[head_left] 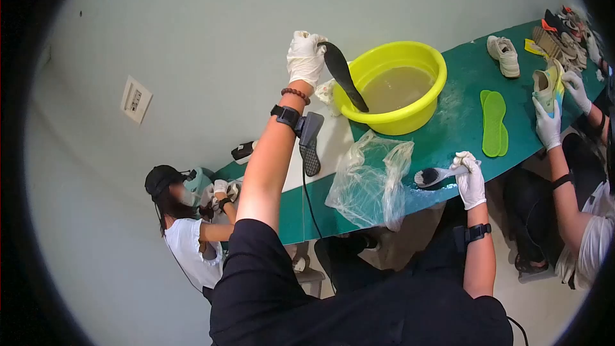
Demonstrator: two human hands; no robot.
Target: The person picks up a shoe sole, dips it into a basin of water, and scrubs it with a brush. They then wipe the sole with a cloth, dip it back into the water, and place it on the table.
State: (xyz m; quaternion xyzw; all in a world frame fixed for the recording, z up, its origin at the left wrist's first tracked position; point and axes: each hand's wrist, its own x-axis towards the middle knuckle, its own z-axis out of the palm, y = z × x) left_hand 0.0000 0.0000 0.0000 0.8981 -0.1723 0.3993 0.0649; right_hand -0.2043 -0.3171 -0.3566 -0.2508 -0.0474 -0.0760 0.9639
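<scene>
My left hand (pixel 305 59), in a white glove, is raised and closed around one end of a black insole (pixel 339 72). The insole slants down over the left rim of a yellow basin (pixel 413 115) that holds cloudy water; its lower end is inside the basin. Near the table's front edge, my right hand (pixel 470 186), also gloved, grips the pale handle of a scrubbing brush (pixel 428 177). Its dark bristles with whitish tips point left. A crumpled clear plastic bag (pixel 368 182) lies between the brush and a second dark insole (pixel 311 159).
On the green table (pixel 462 80) lie two bright green insoles (pixel 493 122), a white shoe (pixel 504 56) and a pile of shoes (pixel 567 37). At the right, a co-worker's gloved hands hold a colourful shoe (pixel 546 86). Another person (pixel 192 237) works at the far left.
</scene>
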